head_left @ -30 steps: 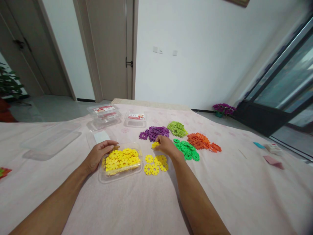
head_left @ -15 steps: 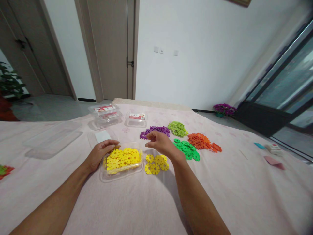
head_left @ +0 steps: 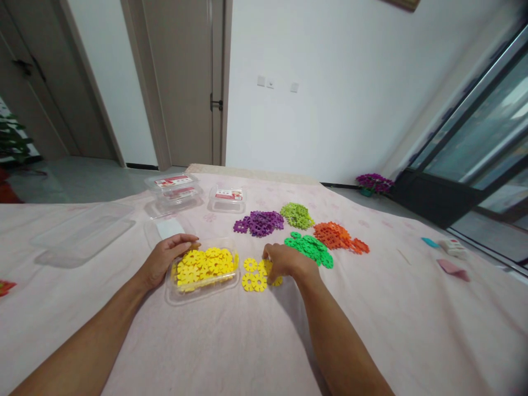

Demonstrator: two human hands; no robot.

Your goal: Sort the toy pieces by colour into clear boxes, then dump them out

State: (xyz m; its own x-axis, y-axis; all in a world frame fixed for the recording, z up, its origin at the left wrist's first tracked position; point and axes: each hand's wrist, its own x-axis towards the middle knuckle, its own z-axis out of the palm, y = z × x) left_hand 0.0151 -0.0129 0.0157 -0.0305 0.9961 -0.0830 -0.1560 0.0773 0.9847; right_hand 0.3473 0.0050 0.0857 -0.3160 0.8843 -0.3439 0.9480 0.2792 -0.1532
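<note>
Two bare hands, one tub point(head_left: 176, 300) and four heaps share a pink cloth point(head_left: 198, 352): one purple heap point(head_left: 263, 223), one lime heap point(head_left: 297, 215), one green heap point(head_left: 310, 250) and one orange heap point(head_left: 333, 236). Yellow discs point(head_left: 204, 267) pile up in the tub, too overlapped to count; at least five loose discs point(head_left: 248, 282) lie just beside its right end. One labelled tub point(head_left: 226, 203) sits farther back, right of a stack point(head_left: 172, 192) showing two labels. The left hand point(head_left: 165, 256) is at the tub's far left corner, fingers together and bent over the rim. The right hand point(head_left: 292, 261) bends its fingers down among the loose discs, which lie beneath and left of the fingertips; whether they pinch one cannot be told
</note>
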